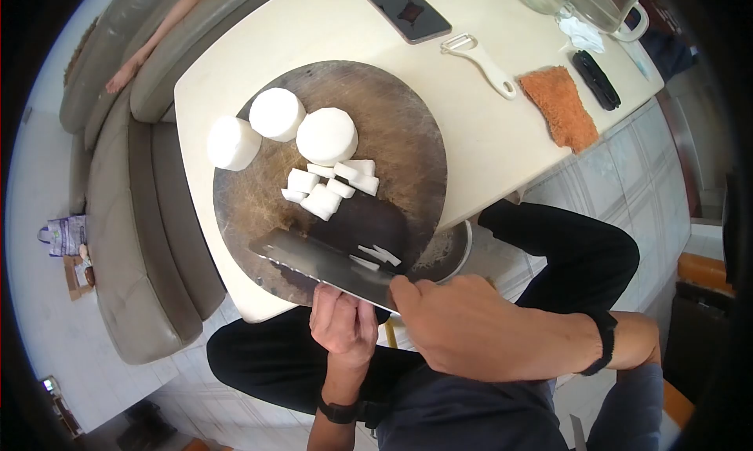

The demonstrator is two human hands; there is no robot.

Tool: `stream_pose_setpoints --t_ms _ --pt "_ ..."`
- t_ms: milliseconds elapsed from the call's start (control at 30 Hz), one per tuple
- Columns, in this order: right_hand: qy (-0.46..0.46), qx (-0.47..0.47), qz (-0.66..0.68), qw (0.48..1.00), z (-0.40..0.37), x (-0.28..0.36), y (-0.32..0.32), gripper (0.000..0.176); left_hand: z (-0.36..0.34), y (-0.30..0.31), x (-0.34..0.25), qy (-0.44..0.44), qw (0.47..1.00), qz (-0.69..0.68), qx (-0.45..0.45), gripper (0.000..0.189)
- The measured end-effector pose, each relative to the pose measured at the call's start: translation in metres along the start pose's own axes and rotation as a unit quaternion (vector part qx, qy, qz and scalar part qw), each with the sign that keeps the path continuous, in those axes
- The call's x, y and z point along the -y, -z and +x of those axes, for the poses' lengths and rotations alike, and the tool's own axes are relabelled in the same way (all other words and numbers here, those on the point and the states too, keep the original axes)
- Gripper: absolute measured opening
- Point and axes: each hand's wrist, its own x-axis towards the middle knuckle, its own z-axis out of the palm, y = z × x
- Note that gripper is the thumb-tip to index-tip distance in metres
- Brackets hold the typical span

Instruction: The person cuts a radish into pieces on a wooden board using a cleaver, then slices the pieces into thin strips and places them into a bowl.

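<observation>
A seated person in black trousers (584, 243) works at a cream table (478, 161), a broad cleaver (318, 264) held slantwise over the near side of a round wooden chopping board (408, 137). The right hand (463, 325) is closed firmly about the handle end of the cleaver, thumb side toward the blade. The left hand (345, 321) has its fingers bunched at the blade's near edge — from here I cannot tell whether they pinch anything, as the fingertips are partly hidden.

Beyond the blade, three thick white rounds (326, 136) stand close together at the board's far left, with a loose cluster of smaller white cut pieces (321, 201) just beside them. A few thin slivers (380, 256) lie near the right hand; whether they rest on board or steel, I cannot make out. A dark patch (365, 222) stains the wood.

Farther along the table lie a phone (408, 12), a pale peeler (482, 64), an orange cloth (560, 107) and a slim black object (596, 80) — a clear jug (602, 4) stands at the far corner. Across from me, another person's bare limb (161, 43) stretches along a grey sofa (129, 239).
</observation>
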Motion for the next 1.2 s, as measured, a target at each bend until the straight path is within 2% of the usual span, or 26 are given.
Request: stream_pose_setpoints --t_ms 267,333,533,567,633,733,933,1067,1200 --pt "0.022 -0.048 -0.050 0.997 0.002 -0.012 -0.009 0.033 0.001 -0.003 -0.001 -0.025 0.999 0.020 -0.019 0.022" --pt "0.006 -0.057 -0.020 0.998 -0.002 -0.012 -0.006 0.019 0.004 -0.003 -0.002 -0.029 0.999 0.017 -0.021 0.022" --pt "0.004 -0.030 0.016 0.999 -0.017 -0.001 0.006 0.016 0.001 -0.002 0.000 -0.026 0.999 0.021 -0.017 0.023" --pt "0.004 -0.030 0.016 0.999 -0.019 0.000 0.006 0.016 0.000 -0.001 0.000 -0.023 0.999 0.024 -0.013 0.023" --pt "-0.034 0.018 0.013 0.999 -0.022 0.001 0.006 0.035 0.000 -0.001 0.001 -0.026 0.999 0.024 -0.012 0.022" --pt "-0.021 0.007 -0.035 0.999 -0.022 0.007 0.005 0.036 0.002 0.000 0.000 -0.036 0.999 0.030 -0.010 0.020" --pt "-0.015 0.009 0.018 1.000 -0.013 0.003 0.005 0.030 0.001 0.001 0.001 -0.035 0.999 0.023 -0.005 0.022" --pt "-0.008 0.014 0.001 1.000 0.002 0.004 -0.001 0.028 0.003 0.001 0.000 -0.036 0.999 0.019 -0.007 0.021" --pt "0.011 -0.032 -0.013 0.999 0.010 0.001 -0.009 0.025 -0.001 -0.002 0.003 -0.039 0.999 0.017 -0.012 0.020"
